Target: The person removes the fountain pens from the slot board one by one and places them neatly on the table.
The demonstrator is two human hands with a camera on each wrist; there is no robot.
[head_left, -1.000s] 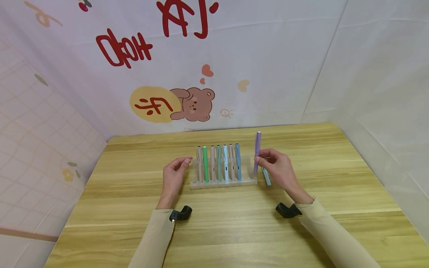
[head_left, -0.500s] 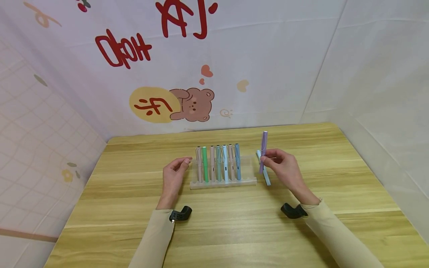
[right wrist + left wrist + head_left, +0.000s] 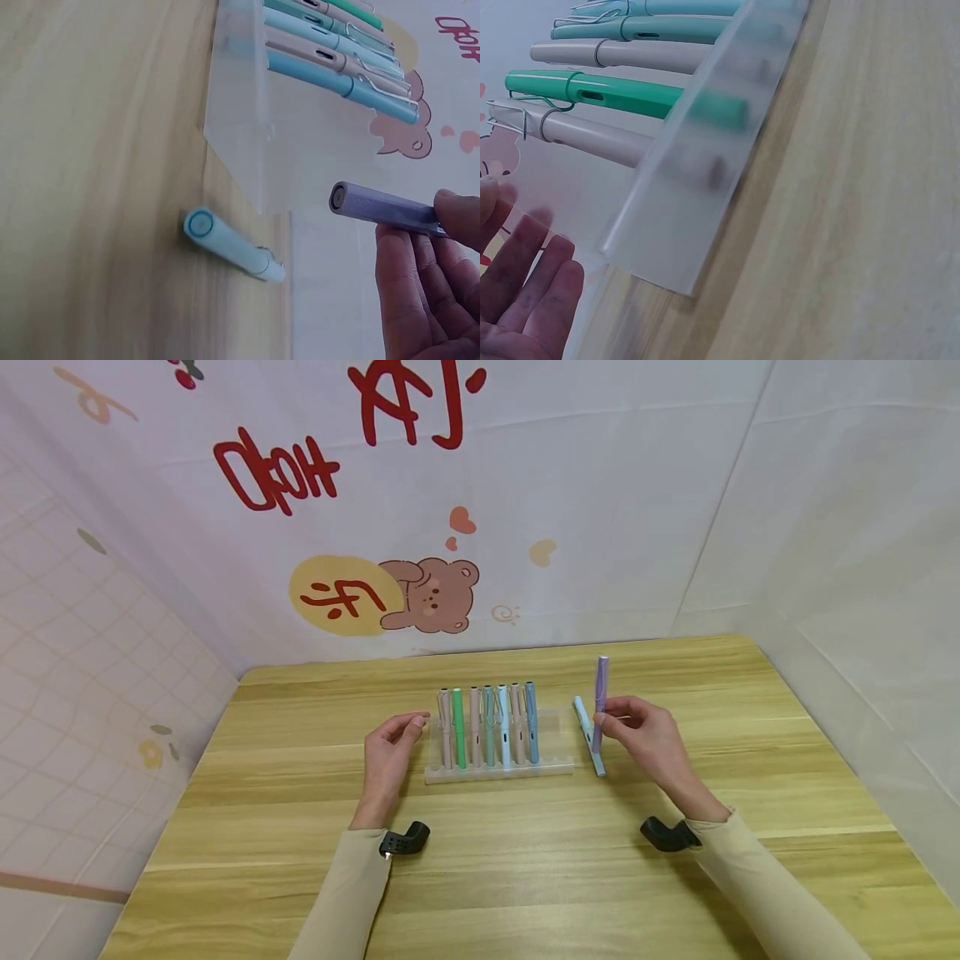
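My right hand (image 3: 648,739) pinches a purple pen (image 3: 602,681) between thumb and fingers and holds it nearly upright, to the right of a clear pen rack (image 3: 555,739). Its lower end points toward the camera in the right wrist view. A light blue pen (image 3: 582,714) lies on the table just below, partly overlapped by the purple one in the head view. At the rack's left edge, my left hand (image 3: 388,764) pinches the clear panel, some fingers showing through it in the left wrist view. Several pens stand in the rack, among them a green pen (image 3: 459,727).
The rack stands on a wooden table (image 3: 495,868), its slots at the right end holding no pens. A white printed cloth (image 3: 600,485) hangs behind the table, with further cloth at both sides.
My right hand has carried the purple pen rightward, away from the rack's right end, over the light blue pen. More of that light blue pen shows now. My left hand stays at the rack.
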